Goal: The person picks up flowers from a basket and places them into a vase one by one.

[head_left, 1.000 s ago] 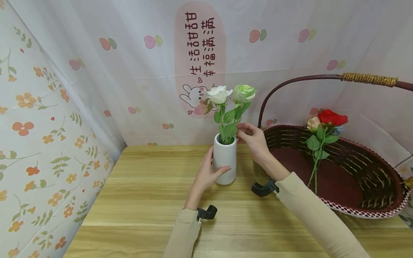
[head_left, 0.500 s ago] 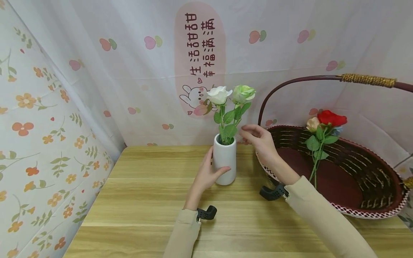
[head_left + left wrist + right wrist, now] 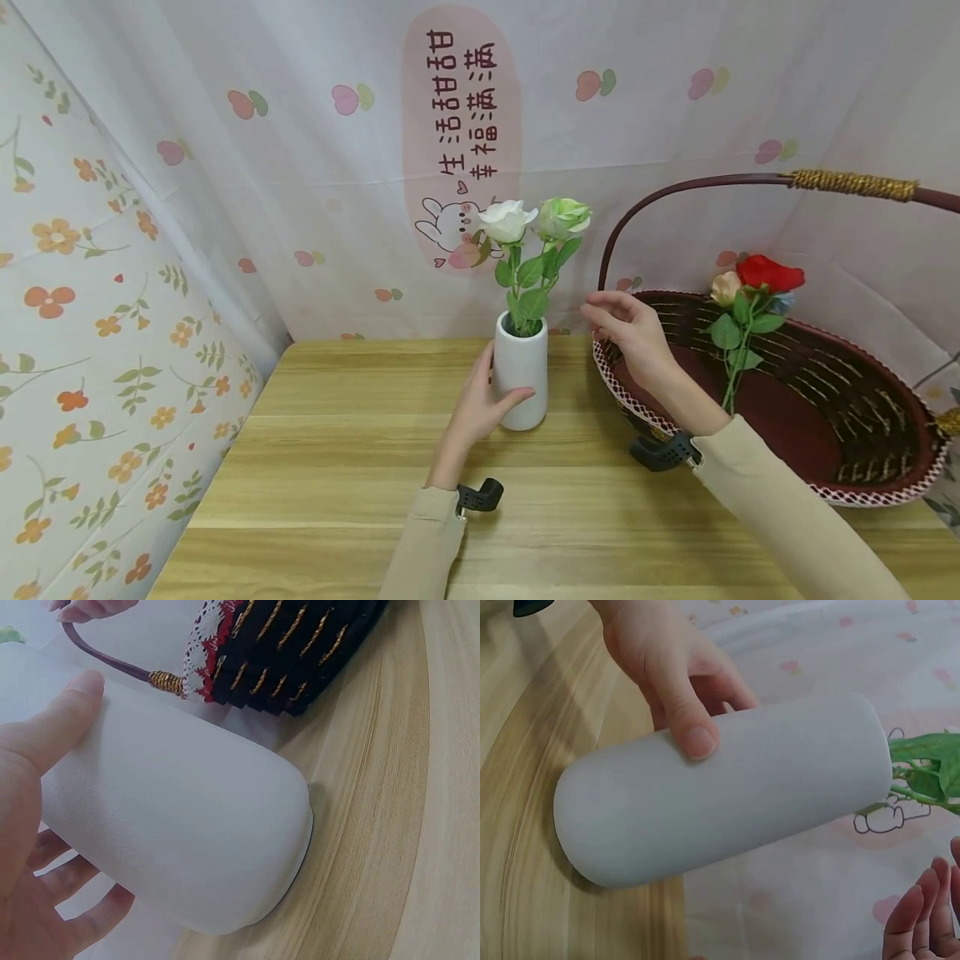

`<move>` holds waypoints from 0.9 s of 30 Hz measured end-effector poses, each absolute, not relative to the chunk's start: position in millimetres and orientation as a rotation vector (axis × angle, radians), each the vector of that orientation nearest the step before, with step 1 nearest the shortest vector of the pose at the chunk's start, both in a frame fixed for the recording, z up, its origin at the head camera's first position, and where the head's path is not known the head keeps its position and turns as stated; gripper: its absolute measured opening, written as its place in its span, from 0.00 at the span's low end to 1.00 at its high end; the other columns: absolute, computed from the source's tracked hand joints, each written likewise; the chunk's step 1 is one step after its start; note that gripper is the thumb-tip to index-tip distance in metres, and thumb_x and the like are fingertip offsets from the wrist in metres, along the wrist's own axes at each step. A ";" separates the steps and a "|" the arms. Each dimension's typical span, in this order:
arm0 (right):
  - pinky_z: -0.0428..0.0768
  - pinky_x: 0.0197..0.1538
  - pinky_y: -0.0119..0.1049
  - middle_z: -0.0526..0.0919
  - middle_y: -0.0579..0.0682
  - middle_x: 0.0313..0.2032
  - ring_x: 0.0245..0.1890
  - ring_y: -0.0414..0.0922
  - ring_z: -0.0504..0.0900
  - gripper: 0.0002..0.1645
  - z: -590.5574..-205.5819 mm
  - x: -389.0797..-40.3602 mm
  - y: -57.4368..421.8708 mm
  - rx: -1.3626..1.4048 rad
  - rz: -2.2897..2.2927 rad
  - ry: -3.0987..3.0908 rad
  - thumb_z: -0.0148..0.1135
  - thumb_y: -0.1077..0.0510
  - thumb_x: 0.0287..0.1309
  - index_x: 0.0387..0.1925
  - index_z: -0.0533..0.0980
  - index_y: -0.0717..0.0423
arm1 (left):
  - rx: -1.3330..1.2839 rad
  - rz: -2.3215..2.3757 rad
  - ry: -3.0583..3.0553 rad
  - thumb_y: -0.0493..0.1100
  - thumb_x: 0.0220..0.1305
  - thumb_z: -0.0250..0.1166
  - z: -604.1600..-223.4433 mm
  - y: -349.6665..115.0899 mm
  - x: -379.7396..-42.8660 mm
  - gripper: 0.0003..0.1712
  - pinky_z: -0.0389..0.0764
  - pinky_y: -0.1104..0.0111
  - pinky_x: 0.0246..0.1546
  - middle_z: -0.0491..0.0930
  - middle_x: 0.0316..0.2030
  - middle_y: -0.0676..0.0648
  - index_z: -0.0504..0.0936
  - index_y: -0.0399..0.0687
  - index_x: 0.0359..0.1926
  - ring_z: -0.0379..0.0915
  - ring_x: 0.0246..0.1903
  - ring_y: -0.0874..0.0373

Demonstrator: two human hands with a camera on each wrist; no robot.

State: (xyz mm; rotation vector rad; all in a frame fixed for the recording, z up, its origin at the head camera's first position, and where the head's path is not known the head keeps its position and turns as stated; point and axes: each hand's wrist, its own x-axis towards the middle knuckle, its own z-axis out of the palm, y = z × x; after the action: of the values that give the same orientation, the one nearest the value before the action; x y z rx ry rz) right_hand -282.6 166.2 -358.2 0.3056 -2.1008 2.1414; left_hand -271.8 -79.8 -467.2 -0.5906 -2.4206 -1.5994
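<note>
My left hand (image 3: 480, 398) grips a white vase (image 3: 522, 383), thumb across its front and fingers round the far side. The vase stands upright on the wooden table (image 3: 337, 475). Out of its mouth rise a white rose (image 3: 507, 222) and a green-tinged rose (image 3: 564, 218) with leafy stems. My right hand (image 3: 633, 337) hovers at the left rim of a dark brown basket (image 3: 795, 450), holding nothing, its fingers loosely bent. Inside the basket leans a bunch with a red rose (image 3: 770, 273), a peach rose (image 3: 726, 288) and a blue flower (image 3: 781, 303).
The basket's tall handle (image 3: 660, 193), wrapped in gold cord, arches over it at the right. A patterned curtain (image 3: 322, 208) hangs close behind the table's back edge. Another floral cloth (image 3: 112, 375) hangs on the left.
My right hand has drawn away from the stems at the vase's mouth, moving right to the basket's rim. The left hand and vase have stayed in place.
</note>
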 end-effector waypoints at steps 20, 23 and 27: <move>0.81 0.39 0.30 0.85 0.43 0.38 0.32 0.40 0.80 0.13 -337.1 -275.4 216.0 0.324 2.134 -2.075 0.67 0.59 0.66 0.50 0.81 0.58 | -0.594 -1.606 -2.417 0.51 0.59 0.76 -466.1 -78.5 -270.9 0.53 0.71 0.54 0.64 0.65 0.70 0.45 0.54 0.53 0.78 0.65 0.66 0.51; 0.81 0.39 0.29 0.85 0.44 0.37 0.32 0.40 0.81 0.12 -334.5 -275.9 223.6 0.313 2.167 -2.055 0.67 0.60 0.66 0.49 0.81 0.57 | -0.593 -1.607 -2.422 0.51 0.59 0.76 -465.5 -79.5 -271.1 0.54 0.70 0.55 0.64 0.64 0.70 0.45 0.54 0.53 0.78 0.64 0.66 0.52; 0.81 0.38 0.29 0.85 0.44 0.37 0.33 0.41 0.81 0.10 -331.8 -277.2 233.6 0.360 2.184 -2.035 0.65 0.62 0.67 0.48 0.81 0.57 | -0.595 -1.603 -2.417 0.51 0.59 0.76 -465.5 -79.9 -271.3 0.54 0.71 0.54 0.64 0.64 0.70 0.44 0.54 0.52 0.78 0.65 0.66 0.51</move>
State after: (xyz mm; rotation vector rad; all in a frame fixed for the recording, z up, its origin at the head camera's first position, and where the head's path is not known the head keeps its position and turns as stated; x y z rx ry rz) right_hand -277.2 233.6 -331.8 0.3604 -2.0349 2.1842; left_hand -271.3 -79.9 -465.5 -0.5951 -2.4169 -1.6031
